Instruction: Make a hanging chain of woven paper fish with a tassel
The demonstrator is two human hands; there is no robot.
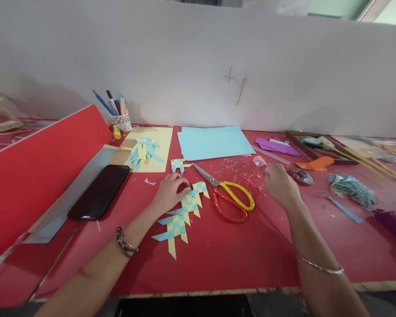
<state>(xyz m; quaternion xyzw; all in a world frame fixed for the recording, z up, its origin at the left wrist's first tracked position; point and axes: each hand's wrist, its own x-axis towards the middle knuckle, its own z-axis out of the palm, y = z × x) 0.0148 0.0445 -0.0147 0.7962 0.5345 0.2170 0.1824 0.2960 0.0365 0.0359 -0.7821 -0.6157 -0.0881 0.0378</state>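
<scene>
Several fish woven from blue and yellow paper strips (176, 224) lie in a slanting row on the red table. At the upper end of the row is my left hand (169, 193), its fingers bent and thumb close to the fingertips, beside a small dark speck too tiny to name. Another small woven fish (177, 164) lies just beyond those fingers. My right hand (280, 185) is closed at the right, gripping a small pink object with a round, pale-centred end (259, 161). Between my hands rest scissors with red and yellow handles (236, 198), blades pointing away to the left.
Cut paper strips (145, 152) lie on a cream sheet (163, 136), next to a blue sheet (214, 143). At left are a black phone (99, 191), a red board (46, 176) and a pen cup (122, 122). Purple paper (279, 147) and a tassel bundle (351, 189) sit right.
</scene>
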